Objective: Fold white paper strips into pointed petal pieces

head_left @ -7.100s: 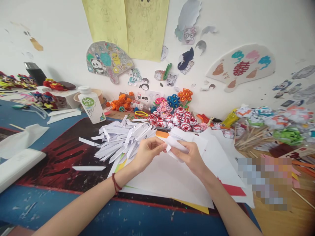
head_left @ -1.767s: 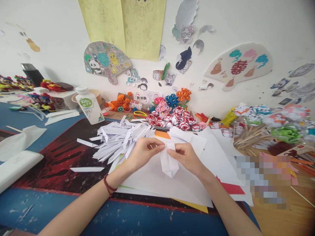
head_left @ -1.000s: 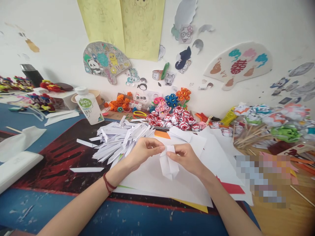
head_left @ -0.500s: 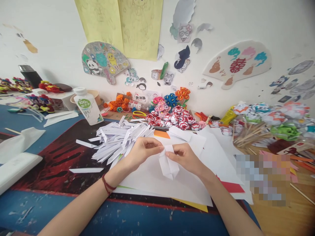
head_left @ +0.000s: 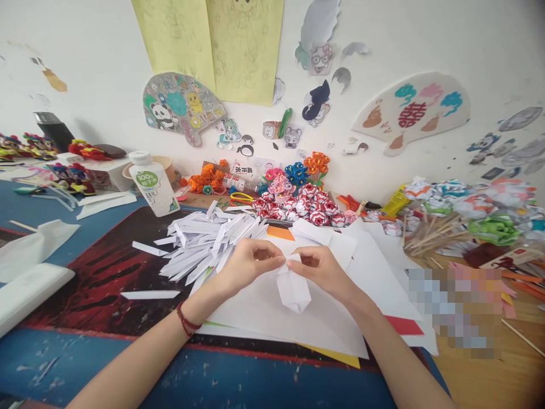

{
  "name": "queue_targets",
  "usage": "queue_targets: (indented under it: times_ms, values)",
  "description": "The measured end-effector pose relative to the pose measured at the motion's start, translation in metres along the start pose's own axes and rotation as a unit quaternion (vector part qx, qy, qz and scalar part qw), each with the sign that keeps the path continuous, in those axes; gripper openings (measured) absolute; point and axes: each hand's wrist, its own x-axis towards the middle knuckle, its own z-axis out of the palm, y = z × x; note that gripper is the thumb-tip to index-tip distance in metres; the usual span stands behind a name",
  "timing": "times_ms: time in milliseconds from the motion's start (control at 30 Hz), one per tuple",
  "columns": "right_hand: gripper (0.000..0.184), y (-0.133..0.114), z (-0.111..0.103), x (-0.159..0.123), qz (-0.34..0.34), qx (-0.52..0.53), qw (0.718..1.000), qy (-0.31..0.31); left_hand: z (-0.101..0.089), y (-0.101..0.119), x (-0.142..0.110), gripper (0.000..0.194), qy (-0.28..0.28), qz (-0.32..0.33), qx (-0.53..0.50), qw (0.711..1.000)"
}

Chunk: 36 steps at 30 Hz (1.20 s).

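Between my two hands is a small folded piece of white paper [head_left: 294,291], its lower end hanging free above a stack of white sheets [head_left: 255,315]. My left hand [head_left: 252,262], with a dark red bracelet at the wrist, pinches the paper's top edge between thumb and fingers. Right beside it, my right hand [head_left: 320,268] grips the same edge, and the two thumbs almost meet. Left of my hands lies a heap of folded white paper strips [head_left: 208,236]. A single folded strip [head_left: 150,295] rests apart on the dark mat.
A white bottle [head_left: 154,184] stands behind the strips at the left. Red-and-white paper flowers [head_left: 306,204] line the wall, with wooden sticks [head_left: 436,233] to the right. A white case [head_left: 34,295] lies at the left edge. A blurred patch covers part of the right side.
My hands have drawn slightly closer together at the paper's top edge, my right hand shifting a little left. The view has moved very slightly.
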Motion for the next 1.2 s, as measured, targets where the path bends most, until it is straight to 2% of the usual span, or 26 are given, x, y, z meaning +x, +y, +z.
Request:
queue_targets:
  times_ms: [300,433,567,667,800,1000,1200]
  values:
    - [0.026,-0.003,-0.004,0.0,0.04,0.098,0.993,-0.055,0.003,0.003,-0.001,0.021,-0.007,-0.005,0.031,0.999]
    - [0.025,0.0,-0.004,0.001,0.044,0.118,0.992,-0.032,0.003,0.003,0.0,0.022,0.005,0.014,0.081,0.997]
    - [0.027,0.002,-0.004,0.001,0.043,0.103,0.994,-0.001,0.004,0.004,-0.003,0.019,0.037,0.072,0.142,0.987]
    - [0.027,0.001,-0.005,0.001,0.026,0.093,0.995,0.016,0.007,0.004,-0.006,0.025,0.062,0.122,0.179,0.974]
    - [0.027,0.0,-0.004,0.002,0.02,0.082,0.996,0.033,0.009,0.001,-0.008,0.027,0.058,0.167,0.246,0.953]
    - [0.028,0.002,-0.006,0.002,0.025,0.078,0.996,0.034,0.007,-0.004,-0.01,0.023,0.054,0.273,0.373,0.885]
    - [0.027,0.002,-0.007,0.002,0.022,0.091,0.995,0.036,0.007,-0.009,-0.009,0.026,0.063,0.294,0.388,0.871]
